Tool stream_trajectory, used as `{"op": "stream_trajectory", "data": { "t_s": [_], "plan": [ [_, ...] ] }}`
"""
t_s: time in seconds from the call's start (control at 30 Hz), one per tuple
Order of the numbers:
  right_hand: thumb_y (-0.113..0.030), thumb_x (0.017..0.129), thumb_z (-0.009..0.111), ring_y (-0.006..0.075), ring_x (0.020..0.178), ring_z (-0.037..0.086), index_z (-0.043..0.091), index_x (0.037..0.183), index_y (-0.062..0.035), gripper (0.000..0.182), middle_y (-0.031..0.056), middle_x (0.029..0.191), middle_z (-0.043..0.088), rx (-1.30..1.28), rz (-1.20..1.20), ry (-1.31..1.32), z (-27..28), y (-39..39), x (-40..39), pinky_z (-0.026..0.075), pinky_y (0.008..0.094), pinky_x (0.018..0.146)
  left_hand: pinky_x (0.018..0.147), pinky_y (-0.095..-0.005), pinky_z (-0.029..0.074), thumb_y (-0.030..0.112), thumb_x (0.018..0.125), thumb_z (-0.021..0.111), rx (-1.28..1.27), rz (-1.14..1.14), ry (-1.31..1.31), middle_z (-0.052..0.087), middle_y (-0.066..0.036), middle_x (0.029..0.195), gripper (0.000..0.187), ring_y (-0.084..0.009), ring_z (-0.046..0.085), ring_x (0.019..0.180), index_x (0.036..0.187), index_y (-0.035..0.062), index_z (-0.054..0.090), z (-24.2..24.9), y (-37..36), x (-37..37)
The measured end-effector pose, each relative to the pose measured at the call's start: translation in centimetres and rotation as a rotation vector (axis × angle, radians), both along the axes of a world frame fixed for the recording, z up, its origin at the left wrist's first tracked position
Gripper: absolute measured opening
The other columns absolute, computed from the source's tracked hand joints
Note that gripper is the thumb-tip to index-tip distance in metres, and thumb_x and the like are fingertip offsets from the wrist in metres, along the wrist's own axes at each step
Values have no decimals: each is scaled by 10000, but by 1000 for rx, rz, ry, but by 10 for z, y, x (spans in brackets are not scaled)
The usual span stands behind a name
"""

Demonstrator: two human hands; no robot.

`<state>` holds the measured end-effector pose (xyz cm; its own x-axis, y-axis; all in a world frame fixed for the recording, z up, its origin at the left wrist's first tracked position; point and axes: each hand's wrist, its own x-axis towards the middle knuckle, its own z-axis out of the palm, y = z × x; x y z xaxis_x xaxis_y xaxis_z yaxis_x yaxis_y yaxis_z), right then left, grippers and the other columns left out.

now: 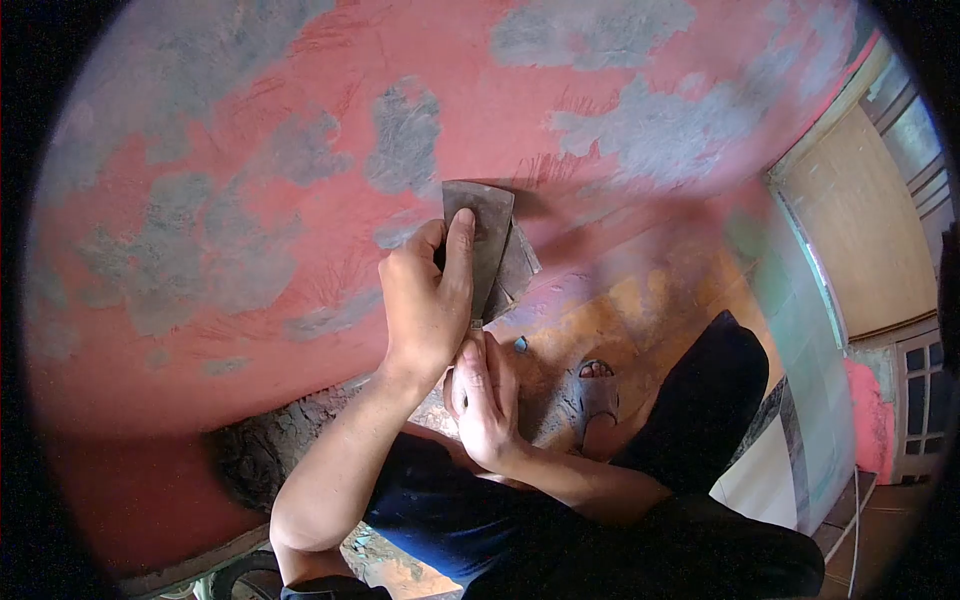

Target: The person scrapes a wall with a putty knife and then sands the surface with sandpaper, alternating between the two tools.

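Observation:
A wide metal scraper (487, 245) stands with its blade's top edge against the pink wall (360, 230). My left hand (428, 290) is closed on the blade, its thumb lying flat along the face. Below it, my right hand (485, 405) is wrapped around the lower end, where the handle is mostly hidden. A second grey, flat-edged piece (516, 262) shows behind the blade's right side; I cannot make out whether it is another blade. Rough grey patches (404, 135) spread across the wall around the scraper, with fine scratch marks near its upper right.
My foot in a sandal (598, 390) rests on the dusty orange-brown floor (640, 330). Dark rubble (270, 455) lies along the wall's base. A wooden panel (855, 215) stands at the right. Part of a wheel (248, 578) shows at the lower left.

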<state>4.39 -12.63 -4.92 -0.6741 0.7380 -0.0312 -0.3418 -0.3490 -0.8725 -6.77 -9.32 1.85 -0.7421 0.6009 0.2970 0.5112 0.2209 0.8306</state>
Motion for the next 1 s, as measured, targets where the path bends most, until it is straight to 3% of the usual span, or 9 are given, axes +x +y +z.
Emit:
{"op": "stream_trajectory", "data": {
  "t_s": [0.1, 0.33, 0.47, 0.53, 0.67, 0.77, 0.87, 0.93, 1.0],
  "plan": [
    [-398, 1112, 360, 51, 549, 390, 479, 989, -67, 373, -40, 683, 406, 33, -9, 8, -1, 8, -1, 330, 245, 495, 505, -373, 400, 275, 1016, 621, 7, 12, 5, 522, -195, 566, 396, -117, 400, 544, 806, -58, 658, 3, 6, 2],
    [-394, 1105, 392, 47, 559, 388, 484, 982, -72, 357, -37, 691, 411, 66, -27, 7, 7, 23, 4, 329, 243, 496, 507, -360, 410, 288, 1008, 631, 86, -11, 0, 569, -197, 570, 394, -111, 439, 524, 852, -68, 694, 12, 22, 5],
    [-406, 1104, 389, 54, 566, 391, 485, 981, -72, 368, -37, 690, 407, 71, -10, -33, 0, 18, 5, 328, 253, 504, 528, -366, 435, 293, 997, 639, -2, 18, -30, 590, -208, 585, 398, -109, 486, 533, 846, -70, 703, 7, 13, 2],
    [-338, 1116, 360, 63, 447, 345, 492, 979, -62, 336, -29, 567, 392, 123, -15, -1, -7, 11, 2, 299, 247, 438, 535, -366, 443, 293, 994, 641, -20, 26, -35, 596, -213, 591, 399, -109, 500, 537, 843, -71, 705, 3, 7, 0],
    [-328, 1115, 373, 71, 434, 340, 494, 992, -55, 324, -32, 560, 385, 108, -17, -36, -10, 7, 3, 291, 250, 431, 553, -377, 456, 286, 987, 644, -66, 30, -85, 607, -230, 609, 395, -117, 534, 546, 842, -76, 707, -1, 1, -2],
    [-403, 1107, 380, 65, 570, 393, 488, 971, -58, 386, -26, 681, 401, 32, 16, -79, -10, 7, 10, 329, 266, 515, 559, -389, 457, 283, 979, 652, -118, 28, -111, 604, -242, 614, 396, -166, 548, 523, 832, -81, 703, -7, 4, -3],
    [-406, 1105, 388, 63, 553, 388, 494, 976, -63, 381, -29, 677, 398, 156, -89, -125, -17, 9, 8, 323, 266, 502, 557, -402, 450, 276, 972, 658, -150, -6, -70, 590, -252, 610, 401, -226, 519, 498, 800, -85, 689, -15, 8, -4],
    [-409, 1103, 391, 64, 544, 379, 500, 965, -67, 385, -32, 665, 396, 121, -83, -131, -19, 11, 10, 318, 268, 497, 543, -350, 424, 317, 993, 647, -239, -42, -52, 534, -150, 575, 445, -95, 422, 594, 807, -87, 659, -16, 9, -4],
    [-412, 1101, 394, 64, 536, 371, 505, 955, -70, 388, -36, 652, 394, 85, -77, -138, -23, 12, 10, 313, 269, 492, 543, -351, 425, 316, 993, 647, -248, -48, -71, 534, -155, 577, 445, -101, 421, 590, 801, -85, 654, -13, 11, -3]
  ]
}}
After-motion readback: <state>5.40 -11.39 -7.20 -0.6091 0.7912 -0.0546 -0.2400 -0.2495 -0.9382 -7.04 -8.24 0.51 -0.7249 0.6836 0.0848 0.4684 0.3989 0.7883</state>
